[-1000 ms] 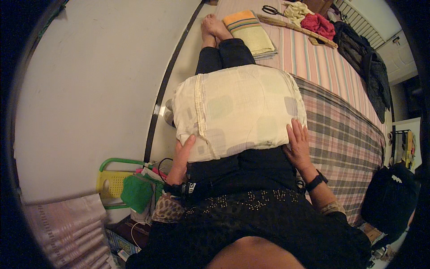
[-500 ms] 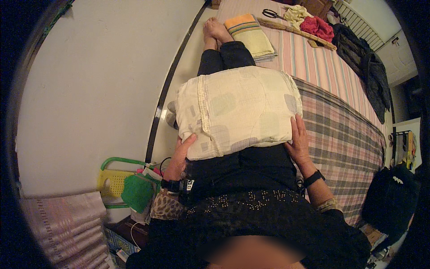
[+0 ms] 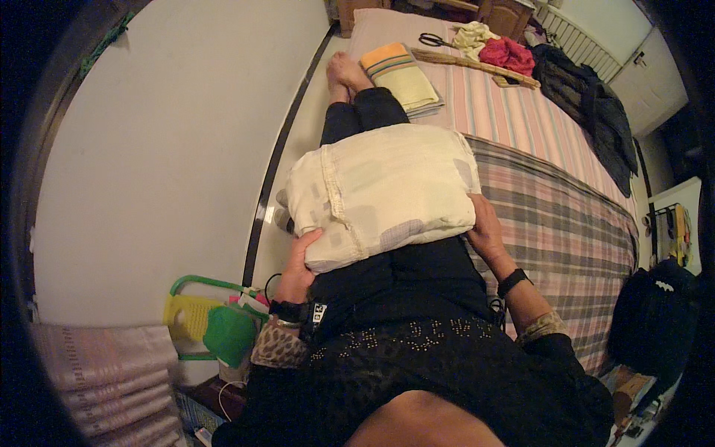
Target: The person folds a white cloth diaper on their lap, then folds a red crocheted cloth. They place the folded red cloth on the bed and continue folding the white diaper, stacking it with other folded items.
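A plump cream pillow (image 3: 395, 186) with pale green and grey patches lies across my thighs. A frilled seam runs down its left part. My left hand (image 3: 299, 261) grips the near left corner, thumb on top and fingers out of sight beneath. At the right edge, my right hand (image 3: 487, 232) holds the pillow's side, its fingertips tucked against or under the cloth. Beyond the pillow, my legs in black trousers stretch away to bare feet.
The bed has a striped sheet (image 3: 491, 104) and plaid blanket (image 3: 551, 223). Near my feet lies a folded yellow-orange towel (image 3: 402, 80). Farther off are scissors (image 3: 434, 40), a long bamboo-like stick (image 3: 477, 67) and red cloth (image 3: 506, 56). A green-framed yellow chair (image 3: 186, 316) stands left.
The pillow has shifted slightly left in view. My right hand's fingers, earlier lying on top of the edge, have curled round the pillow's side. My left hand's grip looks firmer.
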Demonstrator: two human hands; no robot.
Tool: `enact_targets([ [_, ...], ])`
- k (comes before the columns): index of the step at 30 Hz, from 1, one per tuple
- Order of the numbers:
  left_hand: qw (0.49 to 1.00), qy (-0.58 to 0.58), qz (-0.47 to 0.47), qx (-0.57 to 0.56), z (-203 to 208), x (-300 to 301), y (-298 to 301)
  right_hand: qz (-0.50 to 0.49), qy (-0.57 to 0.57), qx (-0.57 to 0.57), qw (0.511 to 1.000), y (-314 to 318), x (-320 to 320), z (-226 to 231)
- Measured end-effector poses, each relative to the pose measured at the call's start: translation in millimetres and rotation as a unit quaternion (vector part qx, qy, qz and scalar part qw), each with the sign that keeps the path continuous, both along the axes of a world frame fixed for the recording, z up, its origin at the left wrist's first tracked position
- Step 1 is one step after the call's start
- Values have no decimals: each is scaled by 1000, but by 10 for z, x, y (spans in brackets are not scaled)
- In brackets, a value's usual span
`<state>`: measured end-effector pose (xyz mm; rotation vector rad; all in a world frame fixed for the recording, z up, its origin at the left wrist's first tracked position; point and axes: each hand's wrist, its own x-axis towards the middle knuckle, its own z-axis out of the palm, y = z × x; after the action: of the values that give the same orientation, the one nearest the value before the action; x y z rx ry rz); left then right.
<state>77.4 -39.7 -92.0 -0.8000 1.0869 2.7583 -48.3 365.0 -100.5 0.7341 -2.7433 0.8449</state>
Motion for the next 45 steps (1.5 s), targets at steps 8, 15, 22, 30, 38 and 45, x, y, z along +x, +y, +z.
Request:
enact_targets([
  [8, 993, 107, -3, -52, 269, 176, -119, 10, 20, 15, 1000, -42, 231, 640],
  [15, 989, 143, 29, 2, 260, 446, -586, 59, 121, 41, 990, -74, 668, 1180],
  [22, 991, 88, 34, -98, 105, 786, -572, 84, 138, 56, 985, -252, 693, 857],
  [30, 998, -45, 12, 42, -561, 664, -324, 72, 109, 96, 987, -93, 510, 717],
  [38, 968, -23, -27, -247, -64, 532, -585, 85, 91, 60, 990, -47, 653, 598],
  [45, 721, 95, 27, -685, 978, 113, -196, 89, 36, 51, 994, -78, 633, 657],
])
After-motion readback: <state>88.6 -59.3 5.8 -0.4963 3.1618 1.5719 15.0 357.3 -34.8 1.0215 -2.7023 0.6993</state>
